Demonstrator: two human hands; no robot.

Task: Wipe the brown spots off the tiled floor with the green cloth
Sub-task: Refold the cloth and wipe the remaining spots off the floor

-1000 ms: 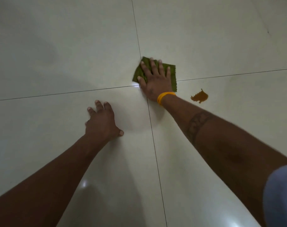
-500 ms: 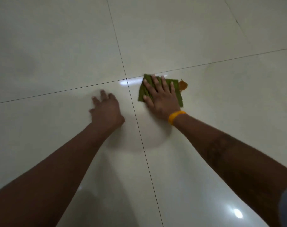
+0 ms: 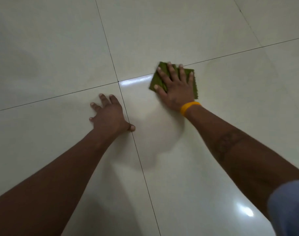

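- R hand [image 3: 176, 87]: flat on green cloth [image 3: 194, 82], fingers straight and spread, pressing it to the floor; not curled round it. Yellow band [image 3: 188, 107] on the wrist, dark marking on the forearm behind it.
- L hand [image 3: 109, 114]: flat on bare tile, fingers spread, thumb out to the side; holds nothing. Thumb tip sits on the grout line running between the two hands.
- Green cloth: olive green, roughly square, looks folded, ribbed texture, ragged edge on the side away from L hand. Mostly covered by R hand; corners show past the fingertips and thumb. Lies across the grout line under R fingertips, apart from L hand.
- Tiled floor [image 3: 51, 48]: pale, glossy, thin dark grout lines; bright glare strip just beside the cloth, toward L hand.
- Blue-grey sleeve [image 3: 290, 206] at R upper arm, frame corner.
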